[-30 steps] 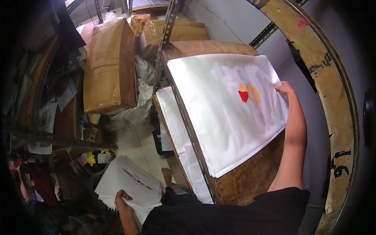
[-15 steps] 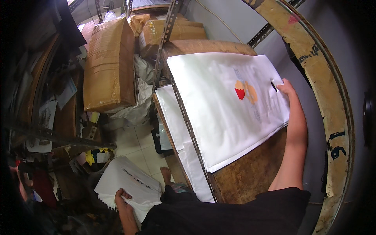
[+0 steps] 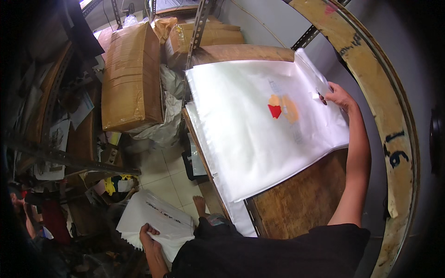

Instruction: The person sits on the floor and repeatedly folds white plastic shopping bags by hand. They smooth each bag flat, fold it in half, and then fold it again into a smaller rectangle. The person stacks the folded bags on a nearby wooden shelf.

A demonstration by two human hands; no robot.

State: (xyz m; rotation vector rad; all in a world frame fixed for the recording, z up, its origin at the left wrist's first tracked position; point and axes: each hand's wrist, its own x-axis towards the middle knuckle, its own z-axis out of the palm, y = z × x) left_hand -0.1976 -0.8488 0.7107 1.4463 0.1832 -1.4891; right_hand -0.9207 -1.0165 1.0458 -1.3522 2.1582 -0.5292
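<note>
Low in the frame, left hand closed around the edge of a sheaf of white bags, held down by the hip over the tiled floor. Just right of centre, a wooden surface with a stack of large clear plastic bags spread flat, one corner overhanging the near edge toward the floor. At right centre, right hand stretched out to the far corner of the top bag, fingers pinched on its edge; exactly how much film is caught, hard to tell. A red and orange print showing through the film near mid-sheet.

Best handled by pinching only the top layer, lifting the corner slowly to break the cling, then peeling toward the body rather than dragging the whole stack. Worth keeping the sheaf in the lower hand clamped firmly, clear of the floor.

Farther off, upper left, a long taped cardboard box beside crumpled plastic wrap, more boxes behind a perforated metal upright.
</note>
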